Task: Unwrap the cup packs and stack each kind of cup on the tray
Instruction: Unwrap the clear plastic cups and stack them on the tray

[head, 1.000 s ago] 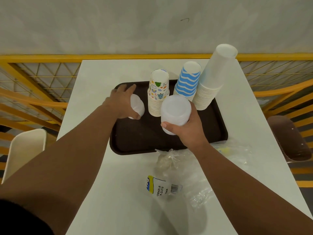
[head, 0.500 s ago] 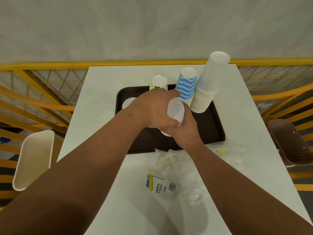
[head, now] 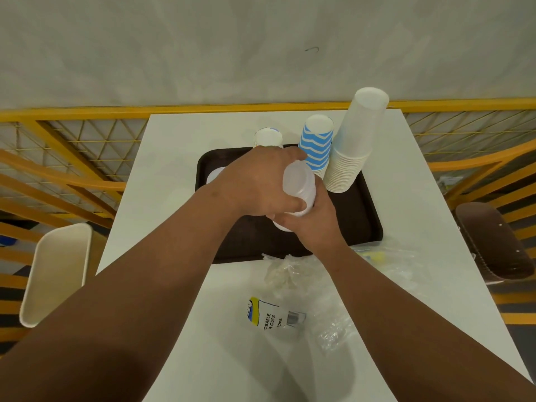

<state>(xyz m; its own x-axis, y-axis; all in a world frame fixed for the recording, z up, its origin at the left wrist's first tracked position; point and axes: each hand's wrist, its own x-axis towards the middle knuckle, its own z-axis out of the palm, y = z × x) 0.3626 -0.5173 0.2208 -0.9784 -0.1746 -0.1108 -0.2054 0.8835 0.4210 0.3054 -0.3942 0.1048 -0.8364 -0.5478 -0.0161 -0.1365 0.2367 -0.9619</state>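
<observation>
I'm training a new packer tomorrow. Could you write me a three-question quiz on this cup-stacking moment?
1. True or false: both hands grip the translucent cup stack.
2. Which stack on the tray is tallest: A) blue striped stack, B) plain white stack, C) patterned stack?
3. What lies on the table nearer the person than the tray?

Key: 1 true; 2 B; 3 empty plastic wrappers.

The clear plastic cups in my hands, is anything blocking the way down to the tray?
Nothing visible does. Both hands hold the clear cups over a bare part of the tray; the striped stack and white stack stand farther back.
</observation>
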